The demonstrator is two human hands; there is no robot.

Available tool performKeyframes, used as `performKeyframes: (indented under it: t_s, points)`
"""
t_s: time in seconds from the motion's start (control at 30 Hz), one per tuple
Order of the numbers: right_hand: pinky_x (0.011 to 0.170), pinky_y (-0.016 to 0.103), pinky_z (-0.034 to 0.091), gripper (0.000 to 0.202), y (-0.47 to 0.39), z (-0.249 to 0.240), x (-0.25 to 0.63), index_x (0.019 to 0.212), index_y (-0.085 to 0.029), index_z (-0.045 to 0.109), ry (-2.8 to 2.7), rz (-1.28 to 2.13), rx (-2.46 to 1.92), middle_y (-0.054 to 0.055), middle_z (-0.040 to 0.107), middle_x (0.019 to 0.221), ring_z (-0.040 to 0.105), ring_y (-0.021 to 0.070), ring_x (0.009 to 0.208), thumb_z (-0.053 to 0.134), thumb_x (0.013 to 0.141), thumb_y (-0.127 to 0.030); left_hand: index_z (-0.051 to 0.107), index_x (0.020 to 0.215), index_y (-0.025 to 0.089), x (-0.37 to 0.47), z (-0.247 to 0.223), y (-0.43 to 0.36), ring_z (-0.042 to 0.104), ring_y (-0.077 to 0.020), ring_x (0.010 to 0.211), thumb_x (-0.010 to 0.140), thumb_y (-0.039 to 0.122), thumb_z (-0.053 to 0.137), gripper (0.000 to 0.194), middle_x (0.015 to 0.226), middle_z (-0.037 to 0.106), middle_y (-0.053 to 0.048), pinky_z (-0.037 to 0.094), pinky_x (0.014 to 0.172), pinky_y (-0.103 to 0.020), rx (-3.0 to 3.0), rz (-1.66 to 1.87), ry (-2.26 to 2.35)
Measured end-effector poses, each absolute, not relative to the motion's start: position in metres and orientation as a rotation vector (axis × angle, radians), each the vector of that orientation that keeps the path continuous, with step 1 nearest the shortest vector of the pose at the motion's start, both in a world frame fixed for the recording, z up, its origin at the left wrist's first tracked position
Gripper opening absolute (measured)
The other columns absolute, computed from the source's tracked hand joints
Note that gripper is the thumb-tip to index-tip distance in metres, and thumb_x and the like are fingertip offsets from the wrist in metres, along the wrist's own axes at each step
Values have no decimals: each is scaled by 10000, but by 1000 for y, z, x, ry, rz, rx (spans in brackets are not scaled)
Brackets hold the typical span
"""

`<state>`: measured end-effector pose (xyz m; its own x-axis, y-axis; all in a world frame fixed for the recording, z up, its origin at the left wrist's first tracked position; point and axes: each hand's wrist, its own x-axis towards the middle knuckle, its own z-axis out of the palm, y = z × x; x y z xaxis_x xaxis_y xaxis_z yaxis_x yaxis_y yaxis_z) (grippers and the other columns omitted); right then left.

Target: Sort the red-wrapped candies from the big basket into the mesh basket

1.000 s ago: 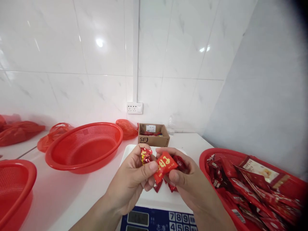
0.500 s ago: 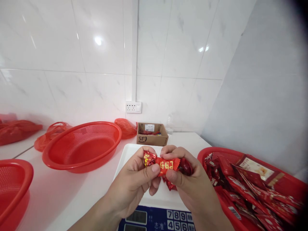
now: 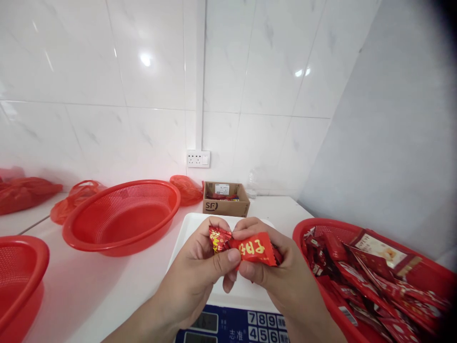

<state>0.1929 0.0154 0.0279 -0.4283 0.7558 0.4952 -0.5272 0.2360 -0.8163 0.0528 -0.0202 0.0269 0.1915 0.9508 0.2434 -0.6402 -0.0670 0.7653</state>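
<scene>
Both hands meet above the white pan of a digital scale (image 3: 232,297), whose blue keypad shows below them. My left hand (image 3: 203,262) is closed on a small dark-red wrapped candy (image 3: 218,237) with gold print, its thumb also touching the neighbouring packet. My right hand (image 3: 274,257) pinches a bright red candy packet (image 3: 255,249) with yellow characters between thumb and fingers. Something more in dark-red wrapping shows partly behind this packet inside the right hand. The palms hide the rest.
To the right a red basket (image 3: 357,228) holds many red snack packets. Left stand an empty-looking red colander (image 3: 121,247) and part of another red basin (image 3: 24,247). A cardboard box (image 3: 228,208), red plastic bags (image 3: 187,191) and a clear bottle (image 3: 252,183) line the wall.
The bright red packet has turned and shifted slightly right, with its printed face showing more. The dark-red wrapping in the right hand is now more covered.
</scene>
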Motion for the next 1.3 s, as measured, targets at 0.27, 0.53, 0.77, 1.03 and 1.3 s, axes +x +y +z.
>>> performKeyframes:
  t_s: [0.27,0.53,0.77,1.03,1.3]
  points:
    - [547,283,578,383,9,37,201,979,-285,766,-1426,1441,-468,-32,691,676,636,140,523,894,690,-501,567,892,204,52,28,-20,554,-55,530,827,261,831,278,617,620,62,414,498,-140,977,1445,466]
    - [596,262,575,208,8,44,211,961,-267,774,-1683,906,-702,16,741,845,682,171,676,719,875,-448,545,893,214,54,25,-17,530,-64,530,825,346,827,318,609,586,73,428,511,-161,1117,1491,615]
    - [712,297,529,164,20,43,218,772,-243,673,-1691,590,-866,15,730,848,662,202,784,636,896,-342,552,953,224,51,28,-14,518,-73,557,872,314,764,243,691,564,71,437,520,-175,1226,1591,826]
    - [544,311,369,214,62,26,224,595,-226,619,-2081,427,-1274,29,679,647,590,213,601,626,807,-192,519,1048,249,42,28,-7,509,-83,609,941,248,640,162,792,529,67,440,600,-215,1256,1513,925]
    - [767,371,550,270,43,38,221,1009,-261,751,-1997,692,-1055,51,791,991,724,253,916,600,897,-455,273,1494,314,42,26,-15,517,-137,700,959,221,584,626,841,538,30,436,653,-279,1388,1252,954]
